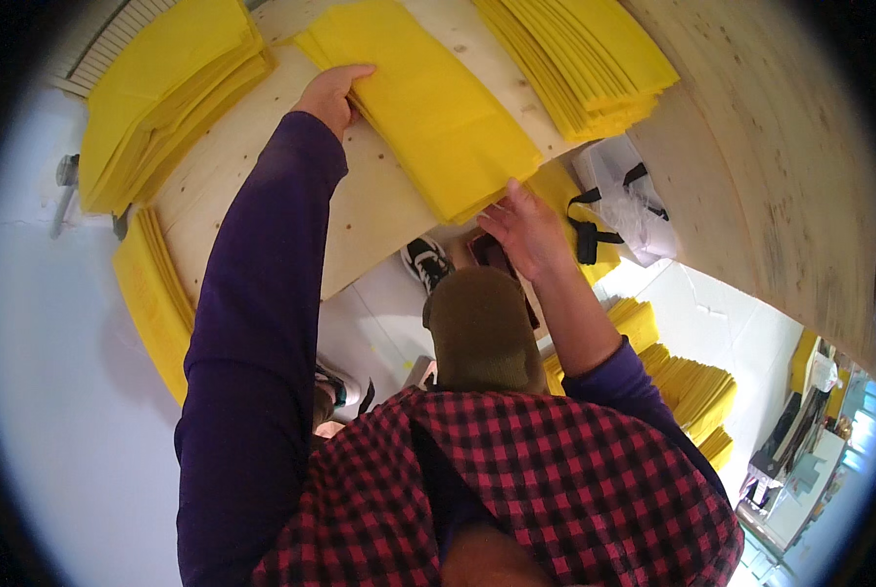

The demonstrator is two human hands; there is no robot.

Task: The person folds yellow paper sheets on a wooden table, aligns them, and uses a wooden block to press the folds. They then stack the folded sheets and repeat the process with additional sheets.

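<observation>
A flat, folded stack of yellow fabric-like sheets (423, 108) lies slantwise on a pale wooden tabletop (379, 186), its near end jutting past the table's front edge. At its left long side, my left hand (332, 96) is closed on the edge, thumb on top and the other fingers hidden underneath. My right hand (528, 233) holds the near end, with the thumb against the upper face and the fingers below the edge. Another yellow pile (174, 98) rests to the left, and a thick pile of folded yellow sheets (580, 59) stands to the right.
More yellow sheets (154, 293) hang at the table's left side. A clear plastic bag with black straps (624, 210) sits right of my right hand, beside a wooden panel (761, 147). Several yellow piles (688, 386) are lower right. Below the table edge is a black-and-white shoe (426, 262).
</observation>
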